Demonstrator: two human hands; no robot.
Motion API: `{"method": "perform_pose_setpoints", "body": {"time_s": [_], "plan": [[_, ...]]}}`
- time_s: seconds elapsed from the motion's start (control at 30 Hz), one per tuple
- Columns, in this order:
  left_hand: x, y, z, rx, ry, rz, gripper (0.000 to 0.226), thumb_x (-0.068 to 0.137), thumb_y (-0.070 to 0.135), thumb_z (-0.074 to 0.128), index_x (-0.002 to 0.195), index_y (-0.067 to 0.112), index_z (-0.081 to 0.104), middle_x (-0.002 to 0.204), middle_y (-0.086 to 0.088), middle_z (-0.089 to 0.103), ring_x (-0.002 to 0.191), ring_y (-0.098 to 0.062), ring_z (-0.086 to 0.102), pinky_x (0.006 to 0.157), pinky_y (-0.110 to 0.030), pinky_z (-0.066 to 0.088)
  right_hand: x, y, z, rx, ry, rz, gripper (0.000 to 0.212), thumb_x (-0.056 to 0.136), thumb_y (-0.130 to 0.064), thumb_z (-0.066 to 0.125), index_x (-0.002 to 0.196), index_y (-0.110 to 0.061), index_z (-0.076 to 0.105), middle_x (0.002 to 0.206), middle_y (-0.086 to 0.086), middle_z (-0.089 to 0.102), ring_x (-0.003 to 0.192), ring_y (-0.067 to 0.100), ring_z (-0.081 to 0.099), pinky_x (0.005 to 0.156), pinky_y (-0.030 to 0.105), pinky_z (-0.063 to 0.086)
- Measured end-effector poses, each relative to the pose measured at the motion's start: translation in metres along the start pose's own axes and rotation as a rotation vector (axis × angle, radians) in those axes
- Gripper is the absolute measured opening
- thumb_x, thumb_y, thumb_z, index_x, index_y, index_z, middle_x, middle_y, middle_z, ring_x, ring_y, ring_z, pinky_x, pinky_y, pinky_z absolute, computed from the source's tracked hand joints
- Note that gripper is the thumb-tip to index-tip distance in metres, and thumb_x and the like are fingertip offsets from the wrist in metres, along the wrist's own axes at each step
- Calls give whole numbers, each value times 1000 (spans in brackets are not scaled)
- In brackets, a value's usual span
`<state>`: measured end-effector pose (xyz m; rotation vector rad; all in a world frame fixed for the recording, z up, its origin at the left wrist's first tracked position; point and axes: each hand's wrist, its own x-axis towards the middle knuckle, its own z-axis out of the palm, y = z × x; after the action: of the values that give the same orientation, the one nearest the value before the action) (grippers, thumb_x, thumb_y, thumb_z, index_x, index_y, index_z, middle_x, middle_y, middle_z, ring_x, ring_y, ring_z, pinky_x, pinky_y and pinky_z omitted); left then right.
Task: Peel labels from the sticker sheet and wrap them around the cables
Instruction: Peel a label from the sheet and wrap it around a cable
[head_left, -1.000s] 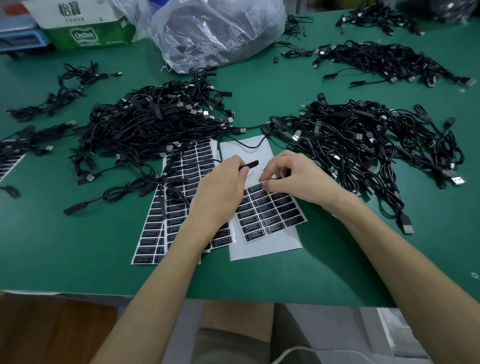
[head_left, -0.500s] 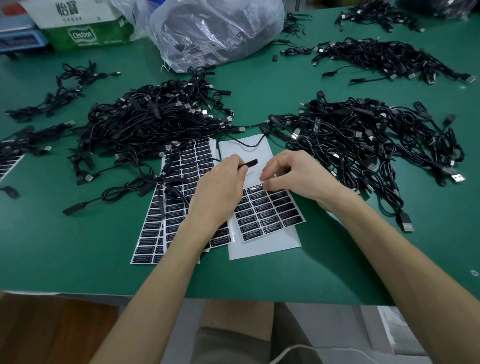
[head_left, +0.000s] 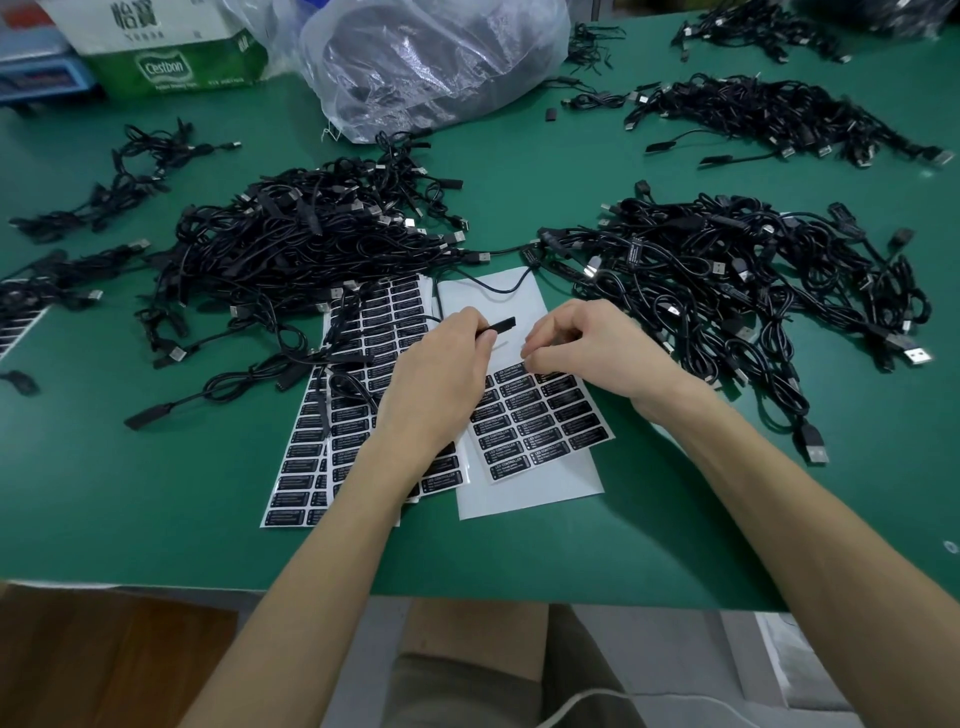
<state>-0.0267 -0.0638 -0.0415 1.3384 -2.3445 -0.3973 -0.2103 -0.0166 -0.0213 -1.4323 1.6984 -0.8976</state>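
A white sticker sheet (head_left: 530, 488) with rows of black labels lies in front of me on the green table. My left hand (head_left: 441, 379) grips a black cable (head_left: 501, 325) near its slim end piece, which sticks out to the right above the sheet. My right hand (head_left: 587, 348) has curled fingers, its fingertips pinching at a label (head_left: 511, 371) in the sheet's top row. Whether the label has lifted off is hidden by the fingers. A second, fuller sticker sheet (head_left: 363, 364) lies to the left, partly under my left forearm.
Heaps of black cables lie at left (head_left: 291, 249), at right (head_left: 727, 275) and at far right (head_left: 769, 114). A clear plastic bag (head_left: 431, 57) and a green-and-white box (head_left: 171, 57) stand at the back. More cables and a label strip (head_left: 15, 327) lie at the left edge.
My right hand's fingertips have kept working at the top row of labels and shifted slightly. My left hand holds the cable in nearly the same place.
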Motion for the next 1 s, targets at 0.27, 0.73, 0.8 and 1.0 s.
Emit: {"method": "perform_pose_setpoints", "body": {"time_s": [0.27, 0.73, 0.8, 1.0], "plan": [[-1, 0, 0, -6, 6, 17, 17, 110, 32, 43, 104, 20, 53, 90, 6, 59, 77, -22, 57, 67, -39, 41, 0, 0, 2, -18, 15, -1, 11, 80, -16, 80, 73, -23, 77, 86, -8, 75, 86, 14, 69, 88, 38, 58], [0, 0, -1, 1, 3, 8, 19, 110, 34, 42, 104, 21, 54, 92, 5, 61, 79, -22, 58, 69, -39, 42, 1, 8, -12, -41, -19, -106, 12, 85, -34, 84, 92, -26, 78, 71, -14, 68, 67, 0, 57, 72, 23, 45], [-1, 0, -1, 1, 0, 7, 19, 110, 34, 41, 105, 20, 54, 93, 5, 62, 79, -23, 59, 71, -41, 45, 0, 8, -11, -73, -43, -126, 16, 82, -36, 87, 91, -27, 77, 73, -8, 63, 65, 3, 53, 69, 25, 44], [-1, 1, -1, 7, 7, 15, 19, 110, 34, 41, 105, 20, 54, 92, 4, 62, 79, -23, 59, 73, -44, 48, 1, 8, -4, -212, 13, -170, 13, 79, -35, 87, 82, -27, 77, 93, -5, 61, 70, 3, 54, 69, 24, 46]]}}
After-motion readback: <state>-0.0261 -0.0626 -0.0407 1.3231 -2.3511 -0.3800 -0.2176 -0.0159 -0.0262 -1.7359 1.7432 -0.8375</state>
